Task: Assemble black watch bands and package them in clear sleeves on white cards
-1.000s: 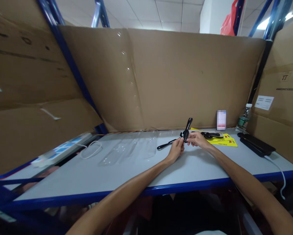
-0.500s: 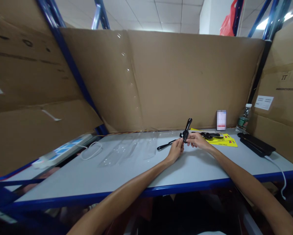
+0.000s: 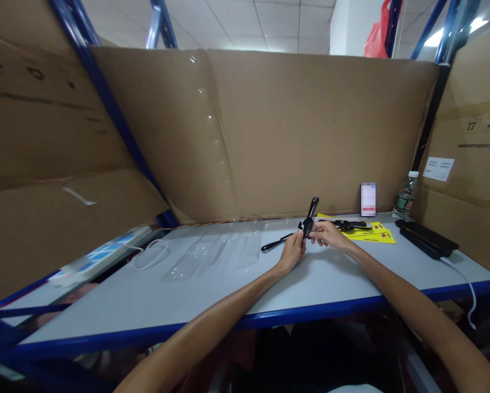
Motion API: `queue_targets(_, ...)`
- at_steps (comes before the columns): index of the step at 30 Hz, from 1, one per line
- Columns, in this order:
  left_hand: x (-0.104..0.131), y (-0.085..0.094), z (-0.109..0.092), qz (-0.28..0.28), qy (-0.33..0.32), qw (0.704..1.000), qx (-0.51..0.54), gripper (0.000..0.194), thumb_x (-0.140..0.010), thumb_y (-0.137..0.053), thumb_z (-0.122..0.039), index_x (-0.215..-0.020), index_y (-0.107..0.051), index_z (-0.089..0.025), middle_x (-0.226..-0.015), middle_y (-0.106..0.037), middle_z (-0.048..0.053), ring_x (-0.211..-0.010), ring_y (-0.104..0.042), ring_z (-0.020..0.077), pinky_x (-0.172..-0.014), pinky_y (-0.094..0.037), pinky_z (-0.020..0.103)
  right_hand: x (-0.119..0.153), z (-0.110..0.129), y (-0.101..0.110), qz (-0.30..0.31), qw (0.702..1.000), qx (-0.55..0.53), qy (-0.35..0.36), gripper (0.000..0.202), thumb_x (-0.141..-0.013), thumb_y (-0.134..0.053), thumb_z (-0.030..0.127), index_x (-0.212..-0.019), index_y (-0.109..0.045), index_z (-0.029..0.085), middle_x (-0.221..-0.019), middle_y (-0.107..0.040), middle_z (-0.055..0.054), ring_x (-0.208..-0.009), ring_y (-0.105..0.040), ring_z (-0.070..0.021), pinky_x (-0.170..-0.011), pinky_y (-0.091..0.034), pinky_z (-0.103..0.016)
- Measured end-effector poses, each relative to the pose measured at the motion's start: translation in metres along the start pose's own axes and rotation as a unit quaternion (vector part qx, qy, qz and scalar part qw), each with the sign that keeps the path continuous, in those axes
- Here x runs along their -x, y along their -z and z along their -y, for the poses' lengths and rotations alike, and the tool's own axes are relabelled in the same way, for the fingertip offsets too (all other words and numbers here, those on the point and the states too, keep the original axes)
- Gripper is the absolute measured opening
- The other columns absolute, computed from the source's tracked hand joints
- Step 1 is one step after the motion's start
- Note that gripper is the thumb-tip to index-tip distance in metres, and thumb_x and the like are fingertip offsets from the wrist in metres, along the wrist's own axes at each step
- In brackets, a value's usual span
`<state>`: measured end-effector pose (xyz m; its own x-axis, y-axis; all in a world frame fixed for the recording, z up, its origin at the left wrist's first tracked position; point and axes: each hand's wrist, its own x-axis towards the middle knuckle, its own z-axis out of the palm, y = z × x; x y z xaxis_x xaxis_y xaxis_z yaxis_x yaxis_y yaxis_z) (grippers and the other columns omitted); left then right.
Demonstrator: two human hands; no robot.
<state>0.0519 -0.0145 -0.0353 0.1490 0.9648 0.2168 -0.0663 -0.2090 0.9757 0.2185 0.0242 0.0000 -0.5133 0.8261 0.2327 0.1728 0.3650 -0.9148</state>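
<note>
My left hand (image 3: 293,251) is closed around the lower part of a black spokeshave (image 3: 308,225), whose one handle points up and away. The fingers of my right hand (image 3: 327,234) are pinched at the right side of its middle body; what exactly they grip is too small to make out. Another black handle (image 3: 273,245) sticks out to the left behind my left hand, and I cannot tell whether it belongs to a second tool. Beyond my right hand another black spokeshave (image 3: 347,225) lies on yellow printed cards (image 3: 378,236).
Clear plastic sleeves (image 3: 212,251) lie left on the table (image 3: 126,300). A white cable (image 3: 157,256) and power strip (image 3: 106,254) are farther left. At the right stand a phone (image 3: 368,199), a water bottle (image 3: 406,195) and a black device (image 3: 427,240). Cardboard (image 3: 310,131) walls the back.
Both hands keep nearly the same place and grip on the spokeshave. The whole view has shifted slightly, with things appearing a little farther left.
</note>
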Motion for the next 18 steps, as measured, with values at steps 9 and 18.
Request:
queue_targets(9,-0.0002,0.0000,0.0004,-0.001,-0.011,1.000,0.000,0.058,-0.083,-0.052,-0.078,-0.072,-0.043,-0.022,-0.051,-0.033,-0.009,-0.040,-0.026,0.0060,-0.039,-0.018,0.019,0.0004,-0.0001,0.0009,0.007,1.000,0.003,-0.002,0.026,-0.072,-0.066,0.042,-0.074,-0.059,0.017,-0.067,-0.067,-0.001,-0.044,-0.052,-0.0083,-0.037,-0.034,-0.018)
queue_targets(18,-0.0028,0.0002,0.0035,-0.033,-0.051,0.994,-0.095,0.057,-0.089,-0.042,-0.075,-0.068,-0.044,-0.022,-0.051,-0.039,-0.005,-0.042,-0.035,0.0098,-0.043,-0.026,0.023,0.0041,0.0085,0.0083,-0.072,0.992,0.100,-0.011,0.016,-0.079,-0.064,0.033,-0.078,-0.061,0.017,-0.059,-0.062,0.002,-0.045,-0.051,-0.0110,-0.044,-0.034,-0.022)
